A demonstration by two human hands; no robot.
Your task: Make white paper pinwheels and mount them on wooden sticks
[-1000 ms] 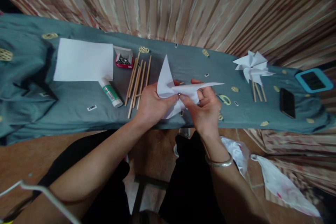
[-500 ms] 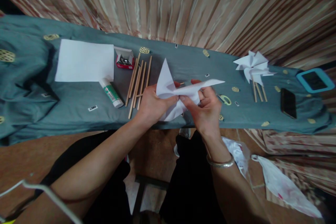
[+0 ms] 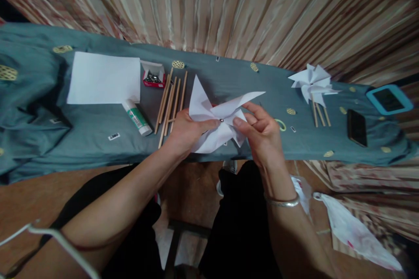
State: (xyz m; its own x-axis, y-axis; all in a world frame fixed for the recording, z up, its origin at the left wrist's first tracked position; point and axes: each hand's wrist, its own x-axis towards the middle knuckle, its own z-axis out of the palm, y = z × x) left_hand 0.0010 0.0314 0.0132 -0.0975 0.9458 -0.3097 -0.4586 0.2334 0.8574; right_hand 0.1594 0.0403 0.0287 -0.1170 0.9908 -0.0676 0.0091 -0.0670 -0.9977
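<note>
A white paper pinwheel with a shiny metal pin at its centre is held over the near edge of the table. My left hand grips its left side, thumb lying close to the pin. On the right, my right hand pinches a blade between thumb and fingers. Just left of my left hand lie several wooden sticks. Beyond them stands a small red and white box of metal pins. The pinwheel hides some of my fingers.
A stack of white paper and a glue stick lie left. Finished pinwheels on sticks, a phone and a blue-framed device lie right. Green-handled scissors are beside my right hand. Plastic bags lie on the floor.
My right hand has shifted right, its thumb moving off the pinwheel's centre onto a blade. The metal pin at the centre is now exposed, and the blades are spread wider.
</note>
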